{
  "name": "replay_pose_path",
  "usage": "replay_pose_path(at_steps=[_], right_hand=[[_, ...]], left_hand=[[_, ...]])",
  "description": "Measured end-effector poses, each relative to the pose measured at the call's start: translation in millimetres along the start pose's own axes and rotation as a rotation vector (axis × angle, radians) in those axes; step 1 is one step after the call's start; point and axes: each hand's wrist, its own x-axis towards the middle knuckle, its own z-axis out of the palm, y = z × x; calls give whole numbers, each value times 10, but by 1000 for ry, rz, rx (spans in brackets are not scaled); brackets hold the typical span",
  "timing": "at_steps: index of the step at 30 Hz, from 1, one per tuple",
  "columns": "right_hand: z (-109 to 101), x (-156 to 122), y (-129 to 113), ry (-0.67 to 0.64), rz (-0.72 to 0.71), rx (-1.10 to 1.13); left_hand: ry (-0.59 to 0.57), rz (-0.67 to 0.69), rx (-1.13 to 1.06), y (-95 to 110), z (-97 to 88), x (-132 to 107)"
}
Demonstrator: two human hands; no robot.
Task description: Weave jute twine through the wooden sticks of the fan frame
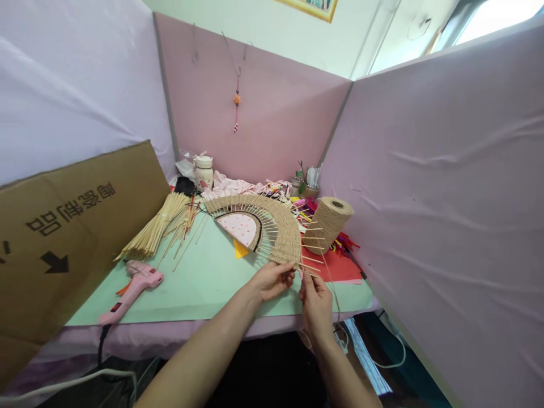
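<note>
A half-round woven fan (288, 232) of tan twine on thin wooden sticks lies tilted over the table. A pink spotted half-circle (240, 226) with a dark rim sits at its centre, and bare stick ends poke out along the outer right edge. My left hand (275, 279) is closed on the fan's lower end, thumb on top. Just right of it, my right hand (315, 294) pinches the twine by the lowest stick ends; its fingertips partly hide the strand. A large twine spool (329, 225) stands behind the fan, with a loose strand hanging past my right hand.
On the left lie a bundle of wooden sticks (155, 226), a pink glue gun (132, 289) with its cord off the front edge, and a cardboard sheet (76, 226). A jar (204, 171), cloth (233, 184) and red sheets (340, 268) are farther back. Partition walls enclose the table.
</note>
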Motion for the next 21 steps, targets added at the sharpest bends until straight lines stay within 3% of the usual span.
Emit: replay_pose_path(at_steps=[3, 5, 8, 9, 12, 14, 17, 21], right_hand=[[-5, 13, -9, -7, -19, -5], [-16, 20, -11, -8, -23, 6], [-35, 23, -22, 0, -35, -5], [-40, 20, -30, 0, -39, -16], [-48, 3, -63, -1, -50, -42], [-47, -12, -80, 0, -49, -52], [-42, -24, -84, 11, -49, -54], [-45, -21, -81, 23, -45, -56]], left_hand=[[1, -29, 87, -10, 13, -170], [16, -26, 308, 32, -30, -422], [93, 265, 871, 220, -222, -980], [204, 369, 1032, 312, -322, -1190], [679, 653, 1457, 596, -701, -1775], [1012, 757, 1733, 732, -962, -2064], [1323, 570, 1996, 813, -1254, -2271], [1432, 347, 2107, 825, -1441, -2225]])
